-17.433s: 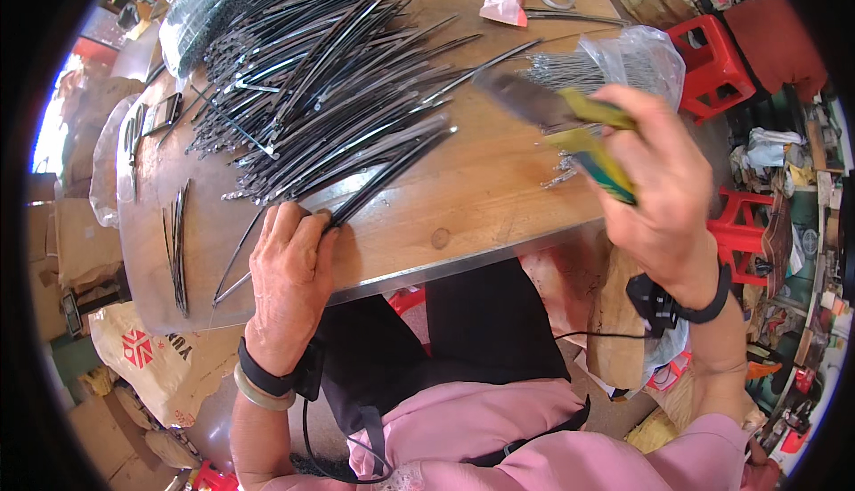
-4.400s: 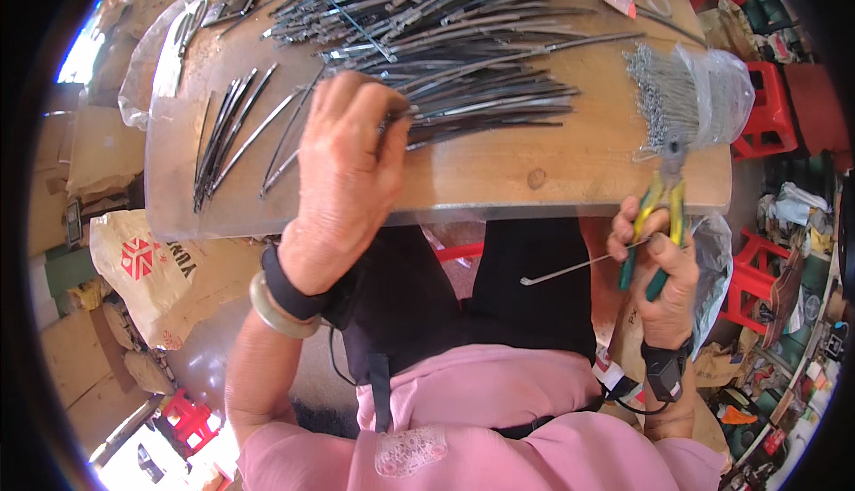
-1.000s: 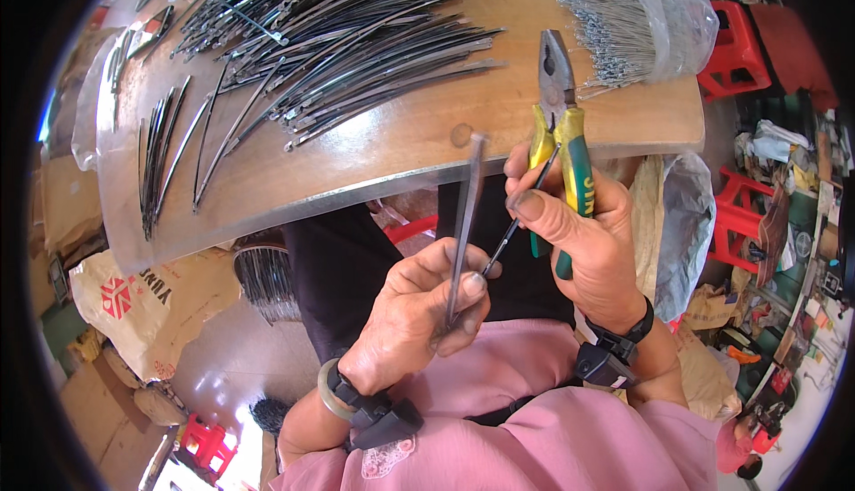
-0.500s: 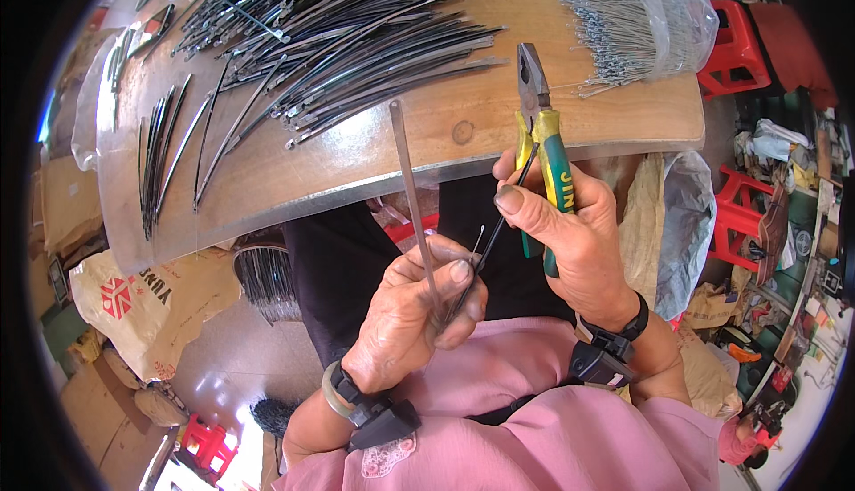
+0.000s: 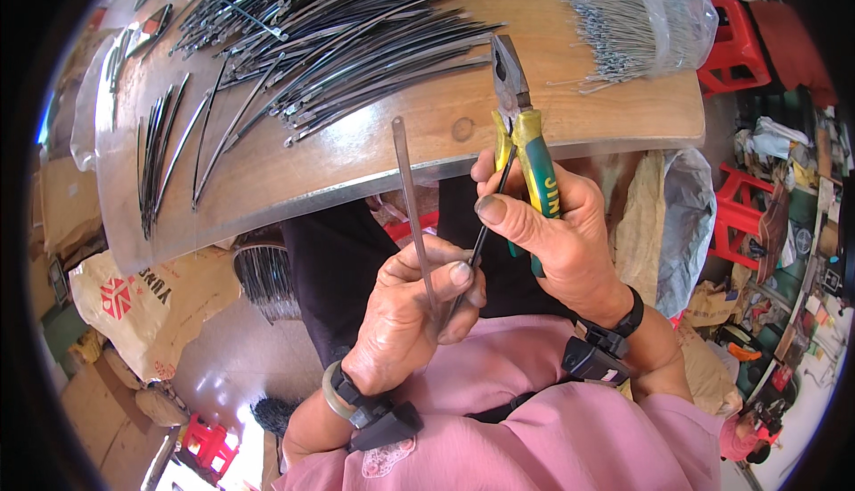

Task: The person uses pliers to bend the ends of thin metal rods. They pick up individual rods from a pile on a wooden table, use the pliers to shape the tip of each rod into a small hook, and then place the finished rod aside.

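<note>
My left hand (image 5: 401,295) is closed around a long, flat, dark metal strip (image 5: 411,190) with a rounded end, which stands up past the thumb. A thin black strip (image 5: 483,243) also leaves its fingers and slants up to my right hand (image 5: 574,237). That hand is wrapped round combination pliers (image 5: 540,163) with yellow and green handles, their jaws pointing up and away. Its thumb and forefinger are at the upper end of the black strip, beside the handles. Whether the strip's tip sits between the handles is hard to see.
Many dark strips (image 5: 383,68) lie heaped on the wooden table (image 5: 534,117), with a few apart (image 5: 158,161) at left. A plastic-wrapped bundle of thin wires (image 5: 614,28) sits at far right. Red stools (image 5: 732,50) and brown sacks (image 5: 151,304) stand around the table.
My right hand and the pliers have moved left and slightly nearer my left hand. The left hand has barely shifted and keeps its hold.
</note>
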Demonstrator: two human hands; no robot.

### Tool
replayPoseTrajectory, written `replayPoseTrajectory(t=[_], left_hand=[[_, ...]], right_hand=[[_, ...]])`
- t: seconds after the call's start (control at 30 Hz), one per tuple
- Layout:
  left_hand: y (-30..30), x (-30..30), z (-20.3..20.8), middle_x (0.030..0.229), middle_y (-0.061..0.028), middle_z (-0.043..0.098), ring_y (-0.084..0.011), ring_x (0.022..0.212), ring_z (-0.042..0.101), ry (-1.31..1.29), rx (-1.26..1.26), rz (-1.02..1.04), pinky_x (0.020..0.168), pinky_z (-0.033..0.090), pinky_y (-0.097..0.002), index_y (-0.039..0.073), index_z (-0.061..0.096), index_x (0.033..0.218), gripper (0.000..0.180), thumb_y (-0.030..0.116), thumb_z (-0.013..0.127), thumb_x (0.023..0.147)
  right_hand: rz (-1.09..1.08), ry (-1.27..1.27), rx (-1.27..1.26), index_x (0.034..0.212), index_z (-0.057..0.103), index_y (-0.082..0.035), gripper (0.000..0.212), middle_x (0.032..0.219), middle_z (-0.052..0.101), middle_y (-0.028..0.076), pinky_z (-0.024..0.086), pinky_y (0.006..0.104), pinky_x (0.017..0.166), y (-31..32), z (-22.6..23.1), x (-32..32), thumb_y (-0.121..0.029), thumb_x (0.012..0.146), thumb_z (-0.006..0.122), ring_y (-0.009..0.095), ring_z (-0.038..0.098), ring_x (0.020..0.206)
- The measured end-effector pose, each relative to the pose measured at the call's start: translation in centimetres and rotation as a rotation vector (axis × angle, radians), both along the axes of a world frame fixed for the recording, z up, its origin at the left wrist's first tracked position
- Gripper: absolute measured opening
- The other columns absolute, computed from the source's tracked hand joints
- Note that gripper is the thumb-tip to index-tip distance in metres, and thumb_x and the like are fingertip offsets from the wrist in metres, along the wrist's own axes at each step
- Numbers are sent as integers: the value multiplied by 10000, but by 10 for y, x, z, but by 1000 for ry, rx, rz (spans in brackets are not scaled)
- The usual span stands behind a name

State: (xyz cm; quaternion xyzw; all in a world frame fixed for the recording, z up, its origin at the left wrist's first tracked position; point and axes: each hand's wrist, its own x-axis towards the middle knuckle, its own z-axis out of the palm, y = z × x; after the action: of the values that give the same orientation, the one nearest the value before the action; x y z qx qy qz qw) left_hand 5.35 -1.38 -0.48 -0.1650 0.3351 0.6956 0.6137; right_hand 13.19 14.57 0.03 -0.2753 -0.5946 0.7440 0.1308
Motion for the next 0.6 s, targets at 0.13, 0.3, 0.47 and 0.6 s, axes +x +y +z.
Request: replayPoseTrajectory(t=[0.13, 0.3, 0.47, 0.6], left_hand=[[2, -1, 4, 737, -120, 633, -136, 478, 489, -15, 28, 17, 394, 303, -230, 27, 634, 911, 110, 95, 711, 872], [-1, -1, 1, 721, -98, 622, -117, 480, 488, 23, 21, -25, 400, 311, -224, 1, 627, 909, 119, 73, 713, 867], [5, -8, 13, 640, -98, 579, -116, 410, 436, 385, -66, 66, 374, 303, -236, 15, 580, 909, 129, 82, 687, 883], [10, -16, 17, 673, -30, 593, -28, 478, 436, 610, -73, 9, 412, 297, -184, -20, 601, 940, 55, -4, 647, 914]], right_hand=[[7, 60, 33, 1004, 618, -12, 208, 873, 609, -19, 457, 218, 733, 0, 3, -3, -141, 882, 726, 48, 534, 806], [62, -9, 156, 954, 642, -3, 188, 926, 616, 25, 472, 244, 740, 8, 5, 3, -126, 852, 742, 83, 572, 819], [196, -92, 633, 913, 682, 4, 189, 977, 607, 100, 503, 323, 734, 36, 20, 42, -104, 779, 762, 231, 640, 841], [383, -105, 654, 960, 685, 7, 264, 1018, 602, 129, 516, 350, 748, 27, 31, 55, -86, 734, 785, 267, 642, 860]])
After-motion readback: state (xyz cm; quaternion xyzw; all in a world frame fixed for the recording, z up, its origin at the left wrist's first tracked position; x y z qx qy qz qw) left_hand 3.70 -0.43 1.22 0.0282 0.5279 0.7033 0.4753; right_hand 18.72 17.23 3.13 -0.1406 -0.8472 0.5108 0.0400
